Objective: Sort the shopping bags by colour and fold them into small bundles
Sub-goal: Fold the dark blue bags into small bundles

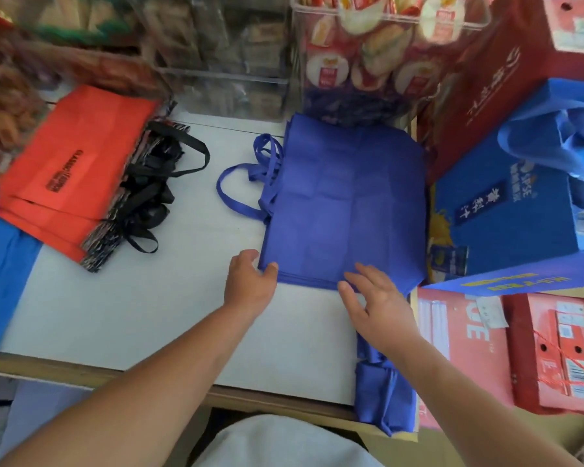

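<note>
stack of blue bags (344,203) lies flat on the right side of the white table (149,315), handles pointing left. left hand (250,281) pinches its near-left corner, right hand (378,305) rests spread open on the near edge (red bags (75,163) are piled well apart, far left)

White table (182,315), wood-edged. Stack of red bags (78,170) flat on the left, black handles (155,183) pointing inward; blue bags (344,203) stacked on the right, and a blue bundle (381,396) hanging off the near right corner.
</note>
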The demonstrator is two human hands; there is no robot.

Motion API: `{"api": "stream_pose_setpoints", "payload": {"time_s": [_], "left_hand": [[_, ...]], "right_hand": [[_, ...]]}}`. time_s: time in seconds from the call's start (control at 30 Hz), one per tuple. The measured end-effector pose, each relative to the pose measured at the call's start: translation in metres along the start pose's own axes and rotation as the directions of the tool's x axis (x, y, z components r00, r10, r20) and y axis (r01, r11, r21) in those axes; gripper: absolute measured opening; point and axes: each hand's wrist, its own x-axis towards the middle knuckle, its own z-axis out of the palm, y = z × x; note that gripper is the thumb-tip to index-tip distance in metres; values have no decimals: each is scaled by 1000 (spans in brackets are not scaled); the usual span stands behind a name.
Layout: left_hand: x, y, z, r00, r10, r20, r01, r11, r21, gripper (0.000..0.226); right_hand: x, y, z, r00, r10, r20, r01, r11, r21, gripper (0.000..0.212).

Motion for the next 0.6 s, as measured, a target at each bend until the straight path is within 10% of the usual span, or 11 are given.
{"api": "stream_pose_setpoints", "payload": {"time_s": [0.17,0.4,0.6], "left_hand": [[20,2,-2,994,90,64,-94,993,68,29],[9,9,-2,945,328,-18,-303,892,336,22],[8,23,6,994,100,38,-101,994,35,39]], "right_hand": [[27,-2,8,915,177,363,-130,980,-149,59],[34,3,10,874,241,422,-244,969,-49,67],[41,0,-2,821,230,523,-222,972,-78,68]]}}
